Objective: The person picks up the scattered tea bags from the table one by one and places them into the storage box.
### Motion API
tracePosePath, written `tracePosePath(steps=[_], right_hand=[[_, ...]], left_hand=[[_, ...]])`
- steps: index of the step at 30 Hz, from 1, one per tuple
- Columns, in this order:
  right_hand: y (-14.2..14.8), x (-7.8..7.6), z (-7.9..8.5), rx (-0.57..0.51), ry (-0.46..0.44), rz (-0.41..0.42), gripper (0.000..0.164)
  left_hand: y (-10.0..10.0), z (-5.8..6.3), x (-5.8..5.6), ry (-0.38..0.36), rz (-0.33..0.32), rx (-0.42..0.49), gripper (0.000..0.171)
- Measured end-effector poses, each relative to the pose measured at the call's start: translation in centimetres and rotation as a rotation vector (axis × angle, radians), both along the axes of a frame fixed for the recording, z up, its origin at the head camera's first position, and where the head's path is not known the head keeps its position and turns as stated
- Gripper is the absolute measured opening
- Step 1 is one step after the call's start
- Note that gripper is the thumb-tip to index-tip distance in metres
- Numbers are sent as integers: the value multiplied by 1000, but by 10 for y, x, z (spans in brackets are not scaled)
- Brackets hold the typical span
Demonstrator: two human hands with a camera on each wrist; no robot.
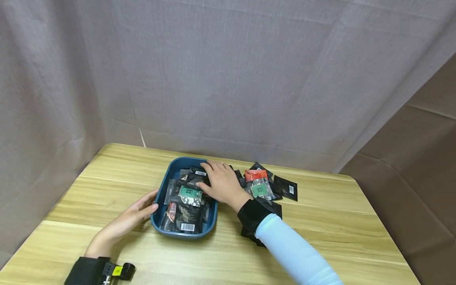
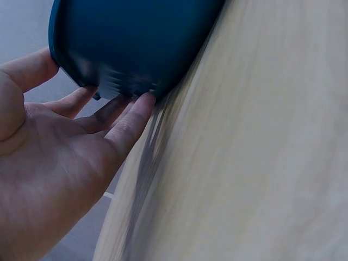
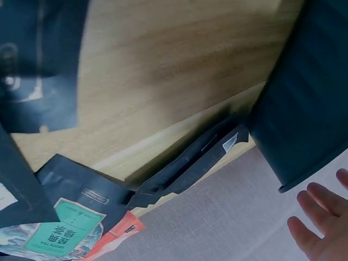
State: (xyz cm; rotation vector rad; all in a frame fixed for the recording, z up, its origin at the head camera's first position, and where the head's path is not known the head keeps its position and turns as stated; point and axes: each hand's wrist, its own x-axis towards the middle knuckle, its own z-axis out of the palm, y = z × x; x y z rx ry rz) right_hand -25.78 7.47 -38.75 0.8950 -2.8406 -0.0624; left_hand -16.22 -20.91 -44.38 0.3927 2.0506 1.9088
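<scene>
A dark blue plastic bin (image 1: 155, 221) stands on the table, holding several flat black tea packets (image 1: 187, 217), some with barcodes, one with a green label. My left hand (image 1: 133, 215) rests against its left side, fingers extended along the outer wall and thumb tip at the rim. In the left wrist view, those fingers (image 2: 128, 128) touch the blue wall. My right hand (image 1: 224, 184) reaches over the far right rim, fingers spread above black packets at the back of the bin. The right wrist view catches only its fingertips (image 3: 315, 209), just past the bin's edge.
To the right of the bin lies a loose pile of packets: a green-labelled tea packet (image 1: 260, 189), a red packet (image 1: 255, 174) and a black packet (image 1: 286, 187) with a barcode. More black packets lie beneath the right forearm. A grey curtain (image 1: 228, 87) hangs behind the table.
</scene>
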Motion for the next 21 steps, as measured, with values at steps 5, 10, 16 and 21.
tracePosePath(steps=[5, 10, 16, 21], right_hand=[[8, 4, 2, -44, 19, -9, 68], [25, 4, 2, -60, 35, -16, 66], [50, 2, 1, -69, 49, -37, 64], [74, 2, 0, -49, 47, -68, 64]], left_hand=[[-1, -1, -2, 10, 0, 8, 63], [-1, -2, -2, 4, 5, 9, 64], [-2, -1, -1, 1, 6, 3, 64], [-3, -1, -1, 1, 13, -8, 63]])
